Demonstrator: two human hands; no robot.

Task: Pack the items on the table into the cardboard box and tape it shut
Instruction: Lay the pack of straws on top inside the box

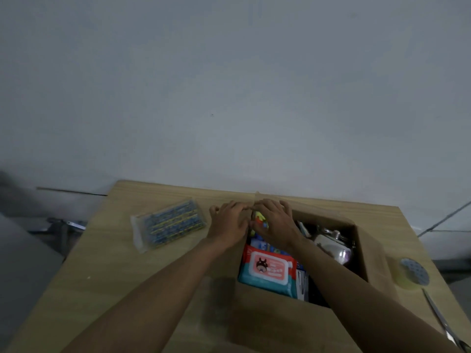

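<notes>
An open cardboard box (367, 253) stands on the wooden table (107, 271), right of centre. Inside lie a red and teal wipes pack (270, 271), a shiny metal item (334, 248) and other small goods. Both my hands meet at the box's far left corner. My right hand (276, 225) is closed around a small yellow, orange and blue item (260, 219) over the box. My left hand (228, 221) rests against that item and the box's left flap, fingers curled. A clear pack with blue and yellow contents (169, 224) lies on the table left of the box.
A roll of clear tape (413, 272) sits at the table's right edge, with scissors (443, 324) in front of it. A grey wall rises behind the table. Floor and a dark metal frame (61, 225) show at the left.
</notes>
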